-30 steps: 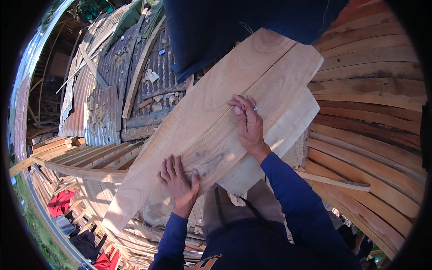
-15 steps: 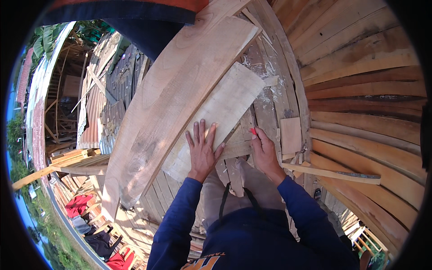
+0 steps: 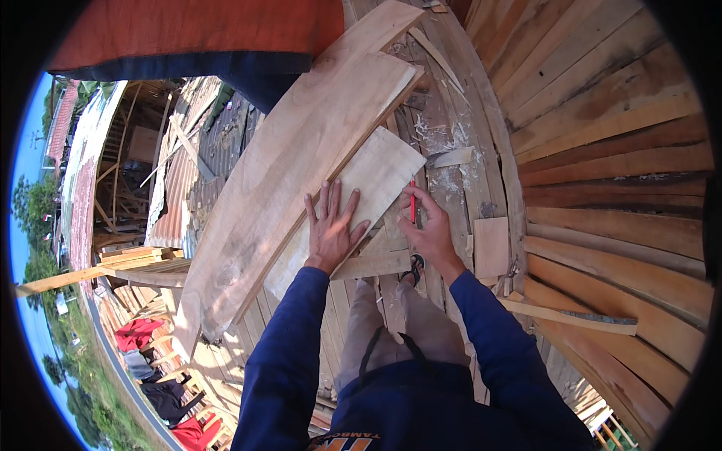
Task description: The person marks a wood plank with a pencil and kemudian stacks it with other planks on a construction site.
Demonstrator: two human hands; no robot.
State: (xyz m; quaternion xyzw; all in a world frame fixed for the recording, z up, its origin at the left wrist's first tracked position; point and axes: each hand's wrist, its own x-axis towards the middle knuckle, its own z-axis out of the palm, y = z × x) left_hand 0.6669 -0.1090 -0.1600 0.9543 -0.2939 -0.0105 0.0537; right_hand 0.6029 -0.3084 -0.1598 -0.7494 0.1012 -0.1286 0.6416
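Observation:
My left hand lies flat with fingers spread on a short pale board. Alongside that board, to its left, runs a long, wide brown plank with a curved outer edge. Between the fingers of my right hand is a slim red pencil, pointing away from me. Its far end is close to the pale board's right edge; I cannot tell whether the two touch. Small marks, if any, on the board are too fine to make out.
A curved plank wall rises on the right. Wood shavings and a small square wood piece lie on the plank floor. A narrow offcut sits at right. Orange and dark cloth hangs across the upper left.
My right hand has moved left and a little away from me, to the pale board's edge, and the pencil now shows more fully. My left hand stays flat. The view has shifted slightly.

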